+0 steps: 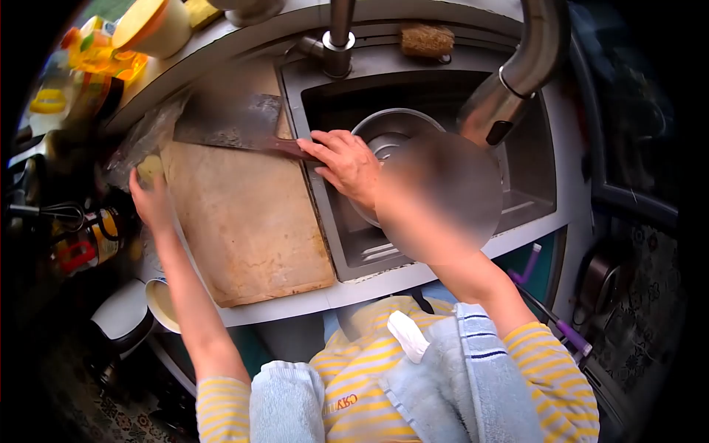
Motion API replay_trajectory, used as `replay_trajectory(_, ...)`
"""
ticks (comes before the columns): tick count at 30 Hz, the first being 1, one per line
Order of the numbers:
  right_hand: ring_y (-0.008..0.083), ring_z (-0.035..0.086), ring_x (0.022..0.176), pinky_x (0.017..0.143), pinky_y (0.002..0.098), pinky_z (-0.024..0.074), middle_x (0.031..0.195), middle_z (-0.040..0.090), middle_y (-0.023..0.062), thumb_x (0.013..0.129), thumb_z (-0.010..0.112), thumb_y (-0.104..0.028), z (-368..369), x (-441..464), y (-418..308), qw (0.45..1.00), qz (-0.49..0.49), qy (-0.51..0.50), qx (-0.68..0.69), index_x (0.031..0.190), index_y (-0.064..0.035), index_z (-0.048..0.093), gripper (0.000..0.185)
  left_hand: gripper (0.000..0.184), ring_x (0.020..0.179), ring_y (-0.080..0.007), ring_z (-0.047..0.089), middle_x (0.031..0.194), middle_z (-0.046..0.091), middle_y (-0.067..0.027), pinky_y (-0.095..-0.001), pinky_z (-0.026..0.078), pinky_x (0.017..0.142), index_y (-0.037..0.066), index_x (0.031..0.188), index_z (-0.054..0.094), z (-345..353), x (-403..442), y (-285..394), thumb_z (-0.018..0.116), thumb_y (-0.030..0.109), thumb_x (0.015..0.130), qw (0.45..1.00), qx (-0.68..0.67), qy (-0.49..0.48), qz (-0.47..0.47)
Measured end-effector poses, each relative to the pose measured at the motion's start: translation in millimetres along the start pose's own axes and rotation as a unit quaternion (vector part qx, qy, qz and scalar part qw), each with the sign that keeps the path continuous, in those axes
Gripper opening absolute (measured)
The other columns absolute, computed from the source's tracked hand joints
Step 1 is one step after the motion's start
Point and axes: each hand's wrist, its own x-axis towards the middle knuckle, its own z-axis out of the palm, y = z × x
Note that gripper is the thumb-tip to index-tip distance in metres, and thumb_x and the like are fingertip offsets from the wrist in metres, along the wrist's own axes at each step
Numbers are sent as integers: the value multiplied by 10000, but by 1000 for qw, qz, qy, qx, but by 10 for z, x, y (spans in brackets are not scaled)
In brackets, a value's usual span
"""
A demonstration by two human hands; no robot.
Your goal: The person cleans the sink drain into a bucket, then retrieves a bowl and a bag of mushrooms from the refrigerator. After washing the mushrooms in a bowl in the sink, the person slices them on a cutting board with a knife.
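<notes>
A dark cleaver [221, 127] lies flat across the far end of the wooden cutting board [251, 229]. Its handle points toward the sink, and the fingers of my right hand [348, 167] are closed on the handle's end. Over the board's far left corner, my left hand [153, 204] has its thumb and fingers around a small pale yellow piece of food [151, 168]; its exact kind is unclear. Crumpled clear plastic [140, 144] lies just beyond that hand. Blurred patches cover part of the blade and part of my right forearm.
Right of the board is a sink [532, 177] with a metal bowl [399, 118] in it, partly hidden by my arm. A faucet [495, 103] hangs over the sink. A brown scrubber [427, 40] sits on the back rim. Jars and a whisk [63, 214] crowd the left.
</notes>
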Motion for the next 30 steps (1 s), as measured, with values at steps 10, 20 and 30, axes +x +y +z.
replay_trajectory(10, 313, 540, 975, 827, 388, 440, 1115, 548, 115, 748, 558, -121, -56, -1568, 1431, 941, 257, -187, -119, 1041, -108, 547, 294, 199, 831, -211, 606, 970, 604, -126, -265, 473, 737, 11, 982, 583, -70, -2194, 1818, 567, -26, 788, 887, -237, -305, 254)
replay_trajectory(20, 245, 536, 1008, 890, 306, 405, 1132, 547, 98, 613, 724, -59, 92, -1484, 1963, 868, 434, -213, 115, 1215, -110, 455, 661, 402, 1015, -313, 513, 1134, 514, -169, -343, 439, 812, 29, 1150, 490, 594, -505, 2406, 597, 176, 791, 970, -37, -72, 228)
replay_trajectory(30, 112, 529, 870, 792, 238, 433, 962, 557, 32, 600, 765, -56, -1000, -738, 1163, 846, 356, -56, 393, 1096, -37, 465, 580, 320, 870, -314, 600, 945, 624, -176, -388, 472, 767, 2, 1070, 569, 1338, 225, 2355, 555, 120, 773, 924, 3, -276, 265)
